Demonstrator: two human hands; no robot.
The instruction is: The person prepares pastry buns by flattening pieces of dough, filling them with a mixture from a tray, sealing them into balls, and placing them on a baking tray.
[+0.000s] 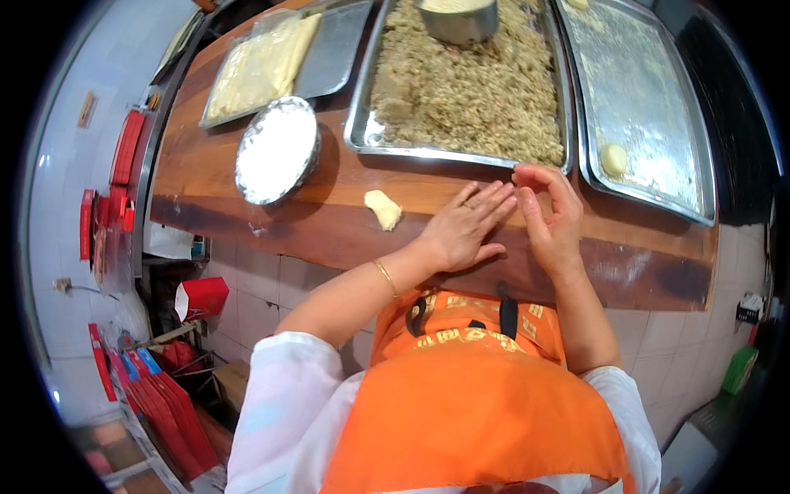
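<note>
In the head view, the left hand [465, 232] is stretching flat over the near edge of the wooden table [329, 226], its fingers straight and clasping nothing visible; the right hand [553, 221] is curving beside it, fingers loosely bent, and whether they are pinching something I cannot tell. The person seems to be working dough by hand, probably between portions; the next move would likely be calling for a light, even press. The dough piece [383, 210] is lying on the wood left of the left hand, pale, soft and irregular. Beyond the hands, a metal tray [461, 156] is holding crumbly, moist-looking brown filling [469, 99]. To its right, a smooth, rounded dough ball [613, 160] is resting on a dusted tray [650, 123]. To its left, a shiny bowl [309, 169] is holding fine white powder [278, 152], and clear plastic [257, 58] is covering smooth, yellowish dough [300, 49].
</note>
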